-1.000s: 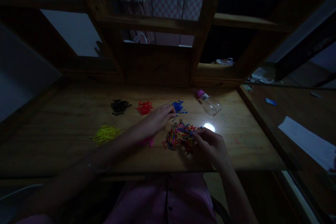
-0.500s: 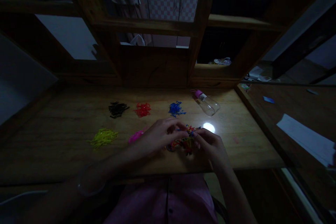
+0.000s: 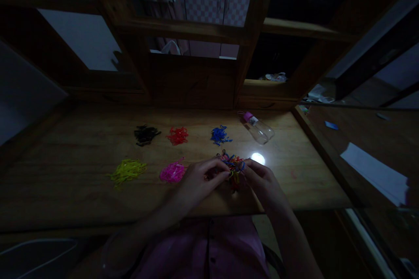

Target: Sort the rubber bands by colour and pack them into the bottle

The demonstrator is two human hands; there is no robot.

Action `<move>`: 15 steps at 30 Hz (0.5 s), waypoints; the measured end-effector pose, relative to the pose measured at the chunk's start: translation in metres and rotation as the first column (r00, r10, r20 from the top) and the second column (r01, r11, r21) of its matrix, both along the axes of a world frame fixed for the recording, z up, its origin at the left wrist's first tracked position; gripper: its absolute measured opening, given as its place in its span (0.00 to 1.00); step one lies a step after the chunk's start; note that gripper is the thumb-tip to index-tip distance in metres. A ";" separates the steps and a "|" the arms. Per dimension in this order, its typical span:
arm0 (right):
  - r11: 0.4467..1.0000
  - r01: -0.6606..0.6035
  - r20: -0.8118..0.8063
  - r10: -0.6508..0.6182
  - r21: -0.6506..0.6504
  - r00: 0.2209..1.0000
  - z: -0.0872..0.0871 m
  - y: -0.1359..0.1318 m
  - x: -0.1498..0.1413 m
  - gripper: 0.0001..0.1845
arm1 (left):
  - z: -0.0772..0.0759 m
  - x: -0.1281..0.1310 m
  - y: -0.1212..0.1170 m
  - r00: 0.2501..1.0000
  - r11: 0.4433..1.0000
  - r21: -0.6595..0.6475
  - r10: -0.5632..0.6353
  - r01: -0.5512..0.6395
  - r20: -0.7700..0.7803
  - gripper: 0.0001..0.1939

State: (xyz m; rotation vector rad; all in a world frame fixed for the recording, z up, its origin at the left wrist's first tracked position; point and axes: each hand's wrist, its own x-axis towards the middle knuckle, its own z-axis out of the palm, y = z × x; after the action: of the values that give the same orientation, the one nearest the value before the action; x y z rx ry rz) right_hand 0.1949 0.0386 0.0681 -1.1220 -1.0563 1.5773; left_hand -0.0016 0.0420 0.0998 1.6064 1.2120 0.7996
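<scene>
A mixed heap of coloured rubber bands [image 3: 225,158] lies on the wooden desk between my hands, partly hidden by them. My left hand [image 3: 204,178] has thumb and forefinger pinched together at the heap, with a yellow band at the fingertips. Opposite it, my right hand [image 3: 261,178] is closed in a pinch on a blue rubber band [image 3: 242,166]. A pink pile of bands [image 3: 172,171] sits just left of my left hand. Beyond the hands is a blue pile [image 3: 220,135].
Farther left lie a red pile [image 3: 177,135], a black pile [image 3: 145,134] and a yellow pile [image 3: 127,171]. A clear bottle with a purple cap [image 3: 260,130] lies on its side behind my right hand. White paper [image 3: 375,172] rests on the right-hand surface. Wooden shelving [image 3: 193,83] stands behind.
My left hand has drawn back slightly toward me, uncovering more of the pink pile and the mixed heap. A blue band now shows at my right fingertips.
</scene>
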 end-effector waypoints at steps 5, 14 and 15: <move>0.999 -0.022 0.043 0.021 0.035 0.999 0.002 0.004 -0.001 0.11 | -0.005 -0.001 -0.004 0.999 0.999 -0.003 0.039 -0.039 0.021 0.05; 0.875 -0.218 0.667 -0.148 0.433 0.730 0.019 0.062 -0.002 0.12 | -0.032 -0.007 -0.004 0.988 0.986 0.067 0.156 -0.156 0.007 0.07; 0.862 -0.256 0.687 -0.137 0.438 0.713 0.017 0.073 -0.003 0.12 | -0.033 -0.007 -0.004 0.986 0.983 0.072 0.166 -0.167 0.012 0.07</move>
State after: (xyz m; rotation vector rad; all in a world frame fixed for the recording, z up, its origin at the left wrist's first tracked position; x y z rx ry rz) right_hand 0.1917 0.1117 0.0855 -1.3350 -1.9068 0.7806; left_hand -0.0089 0.0380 0.0667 1.5743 1.3398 0.9634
